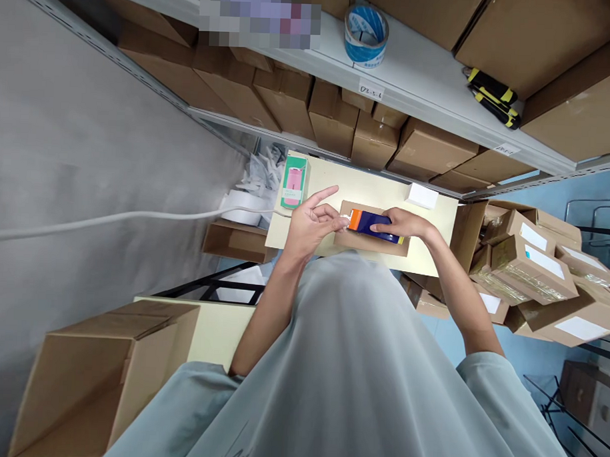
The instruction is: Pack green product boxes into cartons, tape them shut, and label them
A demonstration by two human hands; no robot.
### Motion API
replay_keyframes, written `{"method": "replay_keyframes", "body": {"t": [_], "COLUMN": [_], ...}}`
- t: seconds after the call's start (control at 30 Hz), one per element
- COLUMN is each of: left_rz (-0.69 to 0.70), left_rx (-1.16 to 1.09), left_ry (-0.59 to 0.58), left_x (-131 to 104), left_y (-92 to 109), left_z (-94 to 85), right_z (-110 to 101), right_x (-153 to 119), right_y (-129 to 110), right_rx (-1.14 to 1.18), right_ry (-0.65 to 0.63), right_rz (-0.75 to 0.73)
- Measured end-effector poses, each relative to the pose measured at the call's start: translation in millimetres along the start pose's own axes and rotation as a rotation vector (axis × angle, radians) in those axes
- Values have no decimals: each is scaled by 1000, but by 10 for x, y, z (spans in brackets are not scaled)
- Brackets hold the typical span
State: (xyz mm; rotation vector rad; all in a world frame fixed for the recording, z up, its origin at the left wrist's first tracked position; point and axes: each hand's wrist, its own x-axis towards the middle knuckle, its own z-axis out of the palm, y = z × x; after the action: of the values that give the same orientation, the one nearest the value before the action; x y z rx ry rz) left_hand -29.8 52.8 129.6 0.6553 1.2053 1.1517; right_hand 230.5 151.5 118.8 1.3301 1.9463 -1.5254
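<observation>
While a whitish bit [345, 220] is pinched by the left hand [310, 222], the blue-and-orange box [370, 222], probably light and stiff, is held by the right hand [401, 222], best gripped along its sides.

Shirt [360, 364]: loose, pale grey-green, softly creased
Sleeves [484, 381]: short, same pale grey-green
Marking [234, 447]: thin, dark, script-like strokes

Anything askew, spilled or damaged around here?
Mainly the cartons right of the table: heaped at mixed angles rather than stacked square. Crumpled pale material lies untidily bunched beyond the table's left edge. No spill shows, and the blue-and-orange box in the right hand shows no obvious damage.
</observation>
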Motion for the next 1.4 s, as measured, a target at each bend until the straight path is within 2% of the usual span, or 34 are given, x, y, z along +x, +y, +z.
{"method": "replay_keyframes", "body": {"t": [0.43, 0.77, 1.13, 1.4], "left_rz": [-75, -40, -16, -52], "left_rx": [10, 41, 39, 89], "left_ry": [-71, -8, -8, 51], "left_x": [-1, 75, 122, 114], "left_y": [-31, -79, -189, -188], "left_z": [-104, -119, -131, -88], "right_z": [-10, -19, -20, -31], "right_x": [-5, 28, 21, -18], "right_y": [-16, 12, -2, -48], "right_rx": [32, 8, 15, -2], "right_ry": [-20, -33, -34, -11], "right_rz": [-4, -11, 2, -2]}}
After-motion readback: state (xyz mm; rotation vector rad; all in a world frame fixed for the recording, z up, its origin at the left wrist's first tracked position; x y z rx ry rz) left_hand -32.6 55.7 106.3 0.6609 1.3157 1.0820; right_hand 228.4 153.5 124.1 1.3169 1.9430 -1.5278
